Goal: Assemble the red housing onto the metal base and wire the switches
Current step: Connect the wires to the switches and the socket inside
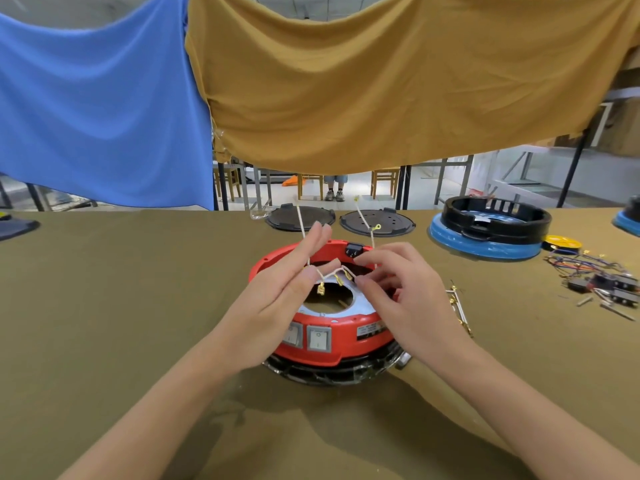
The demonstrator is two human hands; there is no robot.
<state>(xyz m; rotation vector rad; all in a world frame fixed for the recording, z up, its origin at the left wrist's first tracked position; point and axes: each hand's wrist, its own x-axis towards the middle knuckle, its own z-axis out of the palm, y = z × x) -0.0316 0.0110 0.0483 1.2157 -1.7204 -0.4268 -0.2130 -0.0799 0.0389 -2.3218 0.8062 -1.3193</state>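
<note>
Two hands are working above the red housing (325,337): the left hand (277,299) is pinching white wires (330,273), the right hand (405,289) is pinching their other end.

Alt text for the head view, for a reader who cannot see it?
Two bare hands, left hand and right hand, hold white wires with brass terminals over a red housing on a table; spare parts lie behind.

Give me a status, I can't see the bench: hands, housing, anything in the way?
Left hand and right hand both pinching white wires over the red housing. Housing seated on the base. Nothing in the way.
</note>
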